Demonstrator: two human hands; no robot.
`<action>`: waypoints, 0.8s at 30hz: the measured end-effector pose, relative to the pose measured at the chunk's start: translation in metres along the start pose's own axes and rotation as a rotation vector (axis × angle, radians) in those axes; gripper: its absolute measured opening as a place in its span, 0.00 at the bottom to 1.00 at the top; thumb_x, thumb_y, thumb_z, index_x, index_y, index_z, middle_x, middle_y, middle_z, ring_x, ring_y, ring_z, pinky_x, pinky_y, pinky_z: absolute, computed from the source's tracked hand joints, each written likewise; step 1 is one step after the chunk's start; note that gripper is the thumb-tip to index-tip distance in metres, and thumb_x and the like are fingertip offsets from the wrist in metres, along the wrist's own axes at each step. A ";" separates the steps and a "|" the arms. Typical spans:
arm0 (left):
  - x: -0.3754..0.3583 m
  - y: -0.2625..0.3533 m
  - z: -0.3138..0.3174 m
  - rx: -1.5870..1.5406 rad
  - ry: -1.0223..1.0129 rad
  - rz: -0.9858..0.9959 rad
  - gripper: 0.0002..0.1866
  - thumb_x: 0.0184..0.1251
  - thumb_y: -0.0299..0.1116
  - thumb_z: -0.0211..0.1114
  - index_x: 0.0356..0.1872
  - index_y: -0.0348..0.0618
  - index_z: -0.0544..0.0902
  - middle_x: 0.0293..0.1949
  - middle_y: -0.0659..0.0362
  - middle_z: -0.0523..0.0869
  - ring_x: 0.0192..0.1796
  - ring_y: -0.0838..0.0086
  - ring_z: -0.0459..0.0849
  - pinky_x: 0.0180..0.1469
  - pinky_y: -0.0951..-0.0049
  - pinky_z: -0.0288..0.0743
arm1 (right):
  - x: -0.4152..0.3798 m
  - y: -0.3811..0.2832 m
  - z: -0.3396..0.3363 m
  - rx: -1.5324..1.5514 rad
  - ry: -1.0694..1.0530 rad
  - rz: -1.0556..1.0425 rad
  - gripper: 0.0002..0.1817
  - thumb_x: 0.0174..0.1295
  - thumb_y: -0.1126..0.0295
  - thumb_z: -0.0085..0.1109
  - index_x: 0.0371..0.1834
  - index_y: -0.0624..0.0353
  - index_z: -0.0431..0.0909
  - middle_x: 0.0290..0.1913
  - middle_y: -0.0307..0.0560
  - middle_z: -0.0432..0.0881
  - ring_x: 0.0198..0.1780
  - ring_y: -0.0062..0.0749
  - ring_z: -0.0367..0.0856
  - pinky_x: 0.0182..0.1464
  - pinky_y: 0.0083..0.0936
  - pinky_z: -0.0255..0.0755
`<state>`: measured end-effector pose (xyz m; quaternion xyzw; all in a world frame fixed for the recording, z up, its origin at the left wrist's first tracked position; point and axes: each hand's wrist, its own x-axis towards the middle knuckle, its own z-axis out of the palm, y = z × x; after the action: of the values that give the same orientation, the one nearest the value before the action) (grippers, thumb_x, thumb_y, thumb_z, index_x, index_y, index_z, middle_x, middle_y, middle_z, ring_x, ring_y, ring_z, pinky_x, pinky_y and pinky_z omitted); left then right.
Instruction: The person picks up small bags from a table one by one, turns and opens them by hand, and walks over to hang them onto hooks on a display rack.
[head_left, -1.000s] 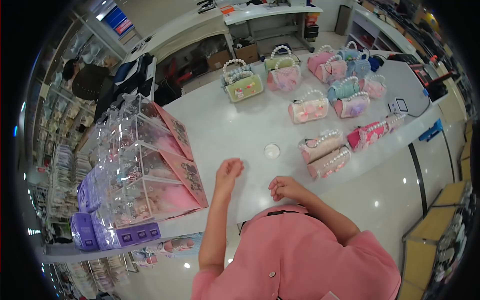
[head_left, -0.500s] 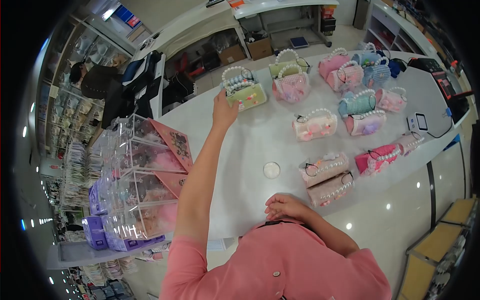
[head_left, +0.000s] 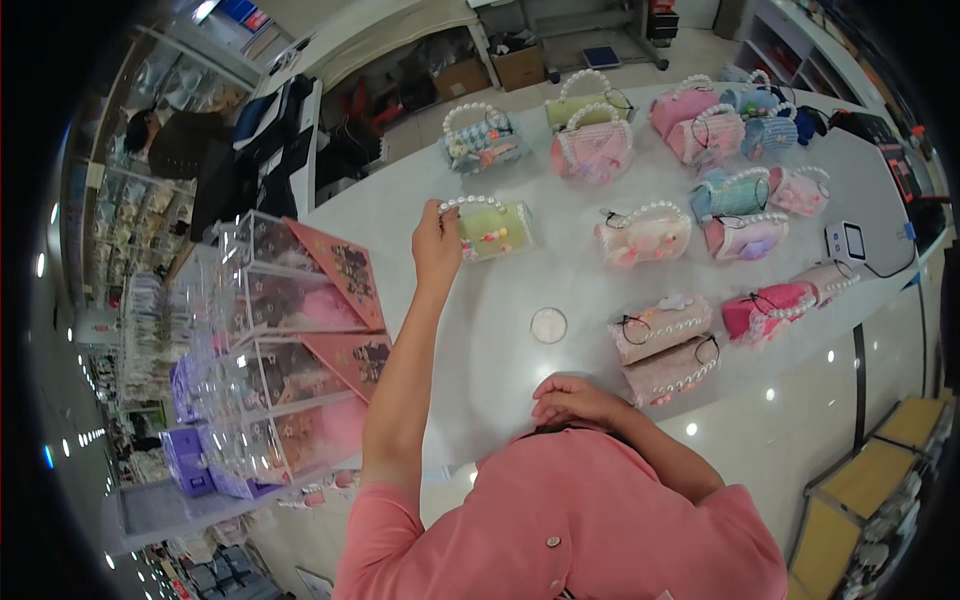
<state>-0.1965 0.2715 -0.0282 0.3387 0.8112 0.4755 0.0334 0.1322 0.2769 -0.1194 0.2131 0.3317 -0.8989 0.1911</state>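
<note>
My left hand (head_left: 438, 243) is closed at the left end of a small pale green handbag (head_left: 495, 236), by its pearl handle (head_left: 472, 202). The bag's front carries colourful little charms. Behind it stands a blue woven handbag (head_left: 483, 145) with its own pearl handle, apart from my hand. My right hand (head_left: 578, 402) rests at the near table edge against my pink shirt, holding nothing, its fingers loosely bent and slightly apart. A round whitish disc (head_left: 548, 325) lies on the table beyond it.
More pearl-handled bags cover the right side, including a cream bag (head_left: 643, 234) and a hot pink bag (head_left: 768, 310). Clear display boxes (head_left: 290, 400) stack up at the left. A small screen device (head_left: 846, 241) stands far right on the white table (head_left: 480, 340).
My left hand has drawn the green bag nearer, away from the blue woven bag, which now shows fully. My right hand stays about where it was. The view has shifted slightly.
</note>
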 end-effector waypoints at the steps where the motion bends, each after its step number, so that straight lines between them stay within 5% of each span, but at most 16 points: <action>1: -0.013 0.001 -0.007 -0.070 0.023 -0.008 0.10 0.79 0.34 0.55 0.41 0.35 0.77 0.31 0.51 0.86 0.34 0.64 0.84 0.39 0.65 0.75 | 0.000 0.000 0.001 0.005 0.004 0.010 0.12 0.75 0.71 0.53 0.57 0.62 0.72 0.49 0.53 0.83 0.49 0.36 0.88 0.52 0.27 0.83; 8: -0.112 0.005 -0.058 -0.327 -0.044 -0.346 0.11 0.80 0.34 0.54 0.41 0.36 0.78 0.31 0.56 0.87 0.33 0.75 0.83 0.39 0.71 0.78 | 0.001 -0.002 0.013 -0.242 0.116 -0.072 0.20 0.72 0.68 0.58 0.63 0.64 0.69 0.53 0.54 0.82 0.51 0.38 0.87 0.53 0.31 0.81; 15: -0.185 0.003 -0.075 -0.347 -0.029 -0.474 0.14 0.79 0.36 0.57 0.36 0.34 0.79 0.27 0.58 0.82 0.30 0.76 0.82 0.35 0.73 0.76 | -0.025 -0.027 0.062 -0.337 0.120 -0.481 0.36 0.67 0.69 0.67 0.74 0.60 0.60 0.64 0.50 0.76 0.63 0.36 0.78 0.61 0.35 0.77; 20: -0.204 0.014 -0.079 -0.439 -0.029 -0.530 0.15 0.78 0.37 0.58 0.36 0.34 0.79 0.26 0.59 0.81 0.29 0.76 0.81 0.33 0.73 0.75 | -0.040 -0.023 0.078 -0.348 0.182 -0.464 0.37 0.65 0.66 0.68 0.75 0.60 0.60 0.66 0.49 0.74 0.66 0.36 0.76 0.63 0.36 0.76; 24: -0.211 0.033 -0.079 -0.366 -0.095 -0.462 0.17 0.75 0.39 0.62 0.49 0.33 0.77 0.35 0.56 0.83 0.30 0.74 0.81 0.34 0.71 0.76 | -0.041 -0.012 0.072 -0.292 0.264 -0.532 0.34 0.67 0.64 0.66 0.73 0.62 0.64 0.65 0.48 0.75 0.65 0.33 0.76 0.64 0.36 0.75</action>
<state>-0.0467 0.1004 -0.0153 0.1552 0.7651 0.5772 0.2394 0.1423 0.2447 -0.0423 0.2038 0.5231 -0.8249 -0.0662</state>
